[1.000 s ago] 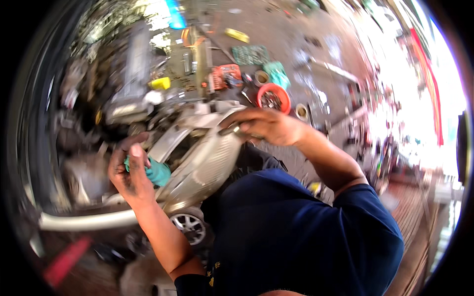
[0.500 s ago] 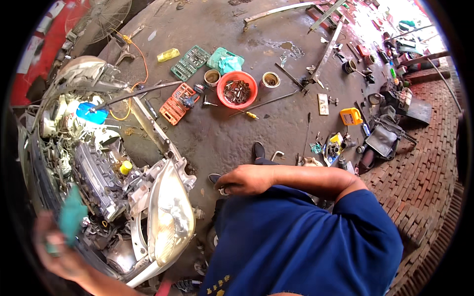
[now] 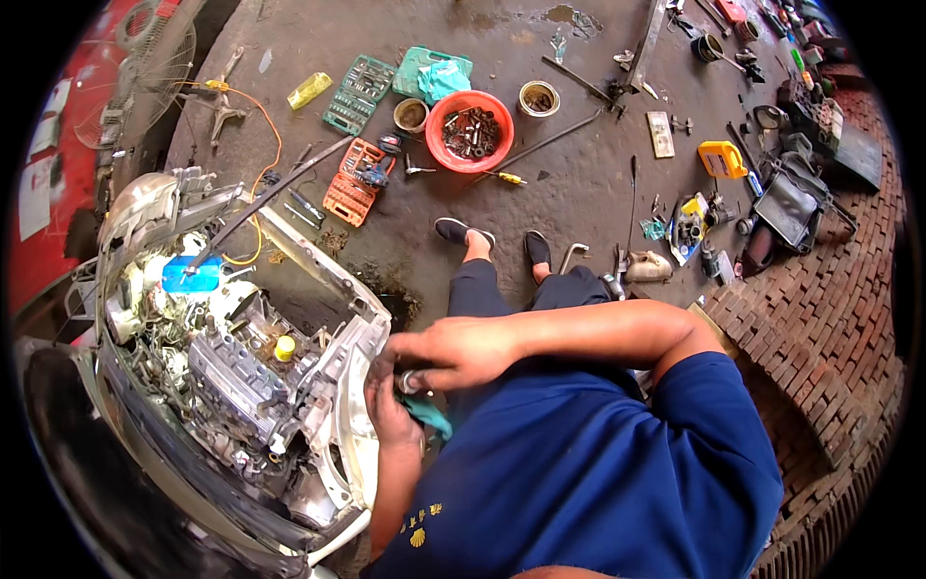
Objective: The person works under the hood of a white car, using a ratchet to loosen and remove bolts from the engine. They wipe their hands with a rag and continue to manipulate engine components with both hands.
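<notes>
My right hand (image 3: 458,352) is closed on a small shiny metal piece (image 3: 408,381) and lies over my left hand (image 3: 391,415), whose fingers are bent round a teal cloth (image 3: 431,417). Both hands meet in front of my dark blue shirt, at the right edge of a car's open front end (image 3: 352,444); their fingertips are partly hidden. The engine (image 3: 231,381) shows to their left, with a yellow cap (image 3: 285,347) and a blue object (image 3: 191,274) among its parts.
On the floor (image 3: 386,251) lie a red basin (image 3: 471,130) of metal parts, green (image 3: 359,95) and orange (image 3: 357,183) tool cases, cans, bars and a yellow jug (image 3: 722,158). My feet (image 3: 463,232) stand below. Loose parts and stacked bricks (image 3: 810,318) are at the right.
My left hand has swung from the far left, over the engine, to under my right hand with the teal cloth. The view has shifted and both my feet now show.
</notes>
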The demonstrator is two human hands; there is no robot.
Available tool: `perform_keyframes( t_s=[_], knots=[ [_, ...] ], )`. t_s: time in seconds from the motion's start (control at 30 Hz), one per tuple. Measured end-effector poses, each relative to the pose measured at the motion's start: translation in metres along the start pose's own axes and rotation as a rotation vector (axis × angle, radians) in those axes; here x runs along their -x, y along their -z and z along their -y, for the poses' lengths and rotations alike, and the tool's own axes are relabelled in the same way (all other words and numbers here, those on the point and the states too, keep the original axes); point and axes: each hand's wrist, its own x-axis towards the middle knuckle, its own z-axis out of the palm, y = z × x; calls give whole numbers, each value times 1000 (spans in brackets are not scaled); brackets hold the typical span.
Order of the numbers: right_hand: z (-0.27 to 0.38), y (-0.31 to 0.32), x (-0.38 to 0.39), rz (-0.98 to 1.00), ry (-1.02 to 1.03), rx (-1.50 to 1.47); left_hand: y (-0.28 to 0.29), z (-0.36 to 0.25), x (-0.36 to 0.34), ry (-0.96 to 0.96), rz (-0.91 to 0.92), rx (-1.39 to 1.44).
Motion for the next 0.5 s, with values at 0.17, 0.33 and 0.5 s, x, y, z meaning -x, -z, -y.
perform_keyframes(
  t_s=[0.17,0.33,0.5],
  knots=[
    [-22,46,-49,-132,-68,-110,16,-8,-108,215,36,276],
    [-83,120,-114,-262,-290,-256,45,0,-213,198,-266,272],
    [-269,212,-161,-424,-680,519,105,28,-245,203,-380,185]
  ],
)
